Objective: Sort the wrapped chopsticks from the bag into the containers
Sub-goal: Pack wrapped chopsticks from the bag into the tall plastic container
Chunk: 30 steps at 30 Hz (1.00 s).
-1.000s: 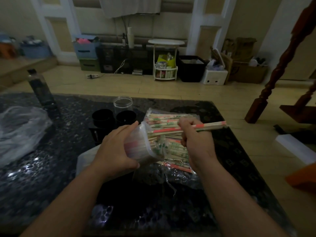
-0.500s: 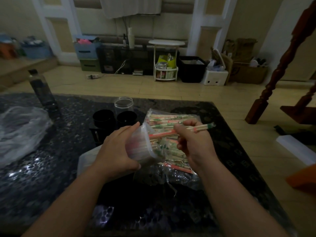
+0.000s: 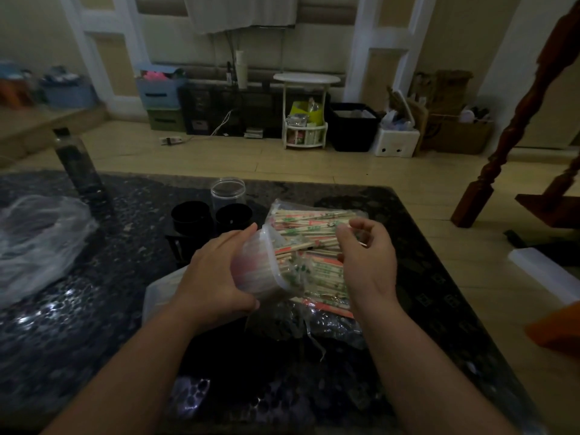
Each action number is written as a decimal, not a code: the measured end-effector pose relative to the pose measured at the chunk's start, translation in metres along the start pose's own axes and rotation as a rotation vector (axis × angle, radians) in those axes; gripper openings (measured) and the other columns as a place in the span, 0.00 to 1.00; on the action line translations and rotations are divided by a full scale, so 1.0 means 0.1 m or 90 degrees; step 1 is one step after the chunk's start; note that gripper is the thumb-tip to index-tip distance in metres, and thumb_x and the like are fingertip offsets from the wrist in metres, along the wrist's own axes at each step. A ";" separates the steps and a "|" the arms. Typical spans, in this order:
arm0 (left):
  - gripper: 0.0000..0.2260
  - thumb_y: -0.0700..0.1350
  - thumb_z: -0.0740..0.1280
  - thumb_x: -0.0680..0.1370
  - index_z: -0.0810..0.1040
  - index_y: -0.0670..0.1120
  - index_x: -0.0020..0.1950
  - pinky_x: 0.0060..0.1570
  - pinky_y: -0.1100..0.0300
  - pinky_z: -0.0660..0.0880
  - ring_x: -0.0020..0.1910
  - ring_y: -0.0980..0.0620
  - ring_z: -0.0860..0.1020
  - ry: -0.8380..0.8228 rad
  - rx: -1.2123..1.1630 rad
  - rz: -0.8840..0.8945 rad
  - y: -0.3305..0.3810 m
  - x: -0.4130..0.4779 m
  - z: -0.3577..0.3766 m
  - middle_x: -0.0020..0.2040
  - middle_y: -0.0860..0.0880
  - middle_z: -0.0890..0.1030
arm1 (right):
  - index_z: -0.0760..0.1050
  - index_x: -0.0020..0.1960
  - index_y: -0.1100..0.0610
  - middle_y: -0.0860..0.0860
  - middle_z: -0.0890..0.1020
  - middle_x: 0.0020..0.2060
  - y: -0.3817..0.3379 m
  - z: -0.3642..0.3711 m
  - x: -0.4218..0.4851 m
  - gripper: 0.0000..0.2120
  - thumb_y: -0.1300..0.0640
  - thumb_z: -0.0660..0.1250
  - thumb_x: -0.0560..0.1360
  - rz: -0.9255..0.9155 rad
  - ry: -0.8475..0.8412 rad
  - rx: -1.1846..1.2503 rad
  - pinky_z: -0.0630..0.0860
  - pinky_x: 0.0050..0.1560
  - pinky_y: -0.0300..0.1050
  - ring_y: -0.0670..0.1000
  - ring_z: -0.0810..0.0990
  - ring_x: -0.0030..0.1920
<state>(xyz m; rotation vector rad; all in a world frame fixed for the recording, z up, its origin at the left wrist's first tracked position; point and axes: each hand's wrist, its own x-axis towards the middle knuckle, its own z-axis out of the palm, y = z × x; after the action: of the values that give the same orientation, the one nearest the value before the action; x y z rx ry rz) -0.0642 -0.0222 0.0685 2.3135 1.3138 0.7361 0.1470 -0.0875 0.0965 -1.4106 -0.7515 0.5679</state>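
The left hand (image 3: 216, 277) grips the clear container (image 3: 260, 271), tilted mouth-first toward the bag (image 3: 332, 324) on the surface (image 3: 94, 309) — likely so wrapped chopsticks (image 3: 314, 219) slide in lengthwise. The right hand (image 3: 367, 259) hovers above the bag, loosely curled — visibly empty.

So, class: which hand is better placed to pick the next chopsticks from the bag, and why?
The right hand: it hovers over the bag of chopsticks, while the left hand grips the container.

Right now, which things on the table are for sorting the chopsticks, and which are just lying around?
For the job: bag of wrapped chopsticks, clear tub held in the left hand, clear jar, two black cups.

Just lying about: dark bottle, crumpled plastic bag.
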 end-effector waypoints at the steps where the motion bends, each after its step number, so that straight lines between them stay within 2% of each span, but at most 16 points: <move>1: 0.55 0.61 0.70 0.48 0.60 0.59 0.77 0.69 0.51 0.64 0.71 0.51 0.65 0.000 0.000 -0.001 0.00 0.00 0.00 0.73 0.52 0.68 | 0.76 0.52 0.46 0.47 0.81 0.49 0.01 0.02 -0.01 0.04 0.50 0.68 0.77 0.004 0.011 0.008 0.79 0.56 0.59 0.51 0.80 0.53; 4: 0.55 0.60 0.70 0.49 0.60 0.59 0.77 0.68 0.53 0.64 0.71 0.52 0.65 0.002 -0.007 -0.007 0.02 -0.01 -0.02 0.73 0.52 0.67 | 0.78 0.59 0.50 0.48 0.82 0.53 0.02 0.06 -0.04 0.10 0.55 0.63 0.79 -0.018 0.015 -0.032 0.77 0.60 0.58 0.51 0.80 0.55; 6: 0.54 0.60 0.70 0.49 0.60 0.59 0.77 0.69 0.51 0.64 0.71 0.51 0.65 0.003 -0.016 -0.006 0.03 -0.01 -0.02 0.73 0.52 0.67 | 0.77 0.66 0.51 0.49 0.79 0.62 0.00 0.08 -0.11 0.16 0.55 0.61 0.80 -0.016 -0.110 -0.062 0.74 0.65 0.54 0.50 0.77 0.62; 8: 0.53 0.62 0.69 0.51 0.60 0.59 0.77 0.69 0.48 0.64 0.71 0.51 0.66 0.002 -0.023 -0.007 0.05 -0.02 -0.02 0.73 0.52 0.67 | 0.72 0.71 0.49 0.47 0.74 0.69 -0.03 0.11 -0.19 0.23 0.48 0.59 0.77 0.021 -0.276 -0.068 0.72 0.68 0.55 0.49 0.73 0.68; 9: 0.52 0.62 0.69 0.51 0.60 0.59 0.77 0.70 0.48 0.64 0.71 0.51 0.66 0.003 -0.021 -0.006 0.05 -0.02 -0.02 0.73 0.52 0.67 | 0.72 0.71 0.48 0.46 0.73 0.70 -0.02 0.13 -0.21 0.26 0.46 0.58 0.74 0.037 -0.304 -0.059 0.71 0.69 0.56 0.49 0.72 0.69; 11: 0.52 0.62 0.69 0.51 0.60 0.59 0.77 0.70 0.47 0.65 0.71 0.51 0.66 0.004 -0.020 -0.003 0.05 -0.03 -0.02 0.73 0.52 0.67 | 0.73 0.70 0.48 0.47 0.74 0.70 0.01 0.15 -0.22 0.26 0.45 0.58 0.74 0.007 -0.254 -0.058 0.71 0.69 0.55 0.48 0.72 0.68; 14: 0.53 0.62 0.70 0.51 0.60 0.59 0.77 0.69 0.46 0.65 0.70 0.51 0.66 0.003 -0.031 -0.006 0.06 -0.04 -0.04 0.73 0.53 0.67 | 0.75 0.68 0.51 0.46 0.77 0.65 0.03 0.11 -0.19 0.19 0.50 0.58 0.81 -0.069 -0.133 -0.093 0.74 0.61 0.39 0.39 0.75 0.60; 16: 0.53 0.64 0.70 0.52 0.60 0.59 0.77 0.69 0.47 0.64 0.70 0.52 0.66 0.005 -0.037 -0.007 0.07 -0.04 -0.05 0.73 0.53 0.66 | 0.75 0.68 0.51 0.45 0.78 0.63 0.05 0.12 -0.20 0.17 0.54 0.56 0.83 -0.056 -0.196 -0.078 0.72 0.50 0.26 0.34 0.75 0.57; 18: 0.53 0.63 0.72 0.53 0.60 0.59 0.77 0.70 0.48 0.64 0.70 0.52 0.66 0.003 -0.029 -0.009 0.07 -0.03 -0.04 0.73 0.54 0.66 | 0.72 0.71 0.51 0.44 0.73 0.69 0.10 0.14 -0.23 0.18 0.53 0.56 0.84 -0.048 -0.309 -0.108 0.67 0.55 0.21 0.37 0.71 0.65; 20: 0.52 0.57 0.76 0.54 0.59 0.60 0.77 0.70 0.49 0.64 0.71 0.52 0.65 0.002 -0.025 -0.015 0.06 -0.02 -0.03 0.73 0.54 0.66 | 0.70 0.73 0.51 0.44 0.69 0.73 0.14 0.15 -0.24 0.19 0.50 0.56 0.84 -0.056 -0.385 -0.123 0.62 0.63 0.23 0.37 0.66 0.70; 23: 0.51 0.57 0.74 0.54 0.60 0.60 0.77 0.70 0.49 0.64 0.71 0.52 0.65 0.003 -0.025 -0.014 0.04 -0.03 -0.03 0.73 0.54 0.66 | 0.71 0.73 0.47 0.45 0.73 0.71 0.12 0.16 -0.23 0.23 0.41 0.57 0.80 -0.008 -0.362 -0.042 0.71 0.66 0.38 0.43 0.71 0.69; 24: 0.51 0.58 0.73 0.54 0.59 0.60 0.77 0.70 0.49 0.64 0.70 0.52 0.65 0.002 -0.024 -0.014 0.04 -0.03 -0.03 0.73 0.54 0.66 | 0.72 0.72 0.46 0.45 0.74 0.69 0.12 0.15 -0.22 0.25 0.39 0.57 0.78 -0.001 -0.345 -0.032 0.73 0.65 0.41 0.44 0.73 0.68; 25: 0.51 0.58 0.73 0.54 0.60 0.60 0.77 0.70 0.50 0.64 0.70 0.52 0.65 0.002 -0.023 -0.014 0.04 -0.03 -0.03 0.73 0.54 0.66 | 0.73 0.71 0.46 0.43 0.74 0.68 0.11 0.14 -0.22 0.23 0.40 0.58 0.79 -0.007 -0.342 -0.047 0.73 0.63 0.36 0.41 0.73 0.67; 27: 0.51 0.57 0.75 0.54 0.60 0.60 0.77 0.70 0.51 0.63 0.70 0.52 0.65 0.003 -0.023 -0.013 0.05 -0.04 -0.03 0.73 0.54 0.66 | 0.75 0.69 0.50 0.37 0.75 0.63 0.03 0.11 -0.22 0.18 0.49 0.56 0.83 -0.011 -0.385 -0.066 0.69 0.51 0.20 0.27 0.72 0.58; 28: 0.52 0.57 0.75 0.54 0.60 0.60 0.77 0.70 0.50 0.63 0.70 0.52 0.65 0.002 -0.025 -0.013 0.05 -0.04 -0.04 0.73 0.54 0.66 | 0.77 0.67 0.51 0.35 0.76 0.59 0.02 0.09 -0.21 0.17 0.51 0.55 0.84 -0.009 -0.402 -0.069 0.68 0.45 0.19 0.24 0.72 0.52; 30: 0.53 0.60 0.72 0.52 0.60 0.60 0.77 0.69 0.50 0.64 0.70 0.52 0.65 0.000 -0.030 -0.015 0.05 -0.04 -0.04 0.73 0.54 0.66 | 0.79 0.60 0.48 0.35 0.77 0.52 0.00 0.03 -0.16 0.15 0.53 0.54 0.84 -0.018 -0.380 -0.074 0.70 0.39 0.22 0.30 0.76 0.48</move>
<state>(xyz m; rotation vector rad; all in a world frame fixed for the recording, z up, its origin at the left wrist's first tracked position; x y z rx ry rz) -0.0650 -0.0279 0.0733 2.2583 1.3077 0.7521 0.1342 -0.0968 0.0940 -1.3405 -1.2917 0.9530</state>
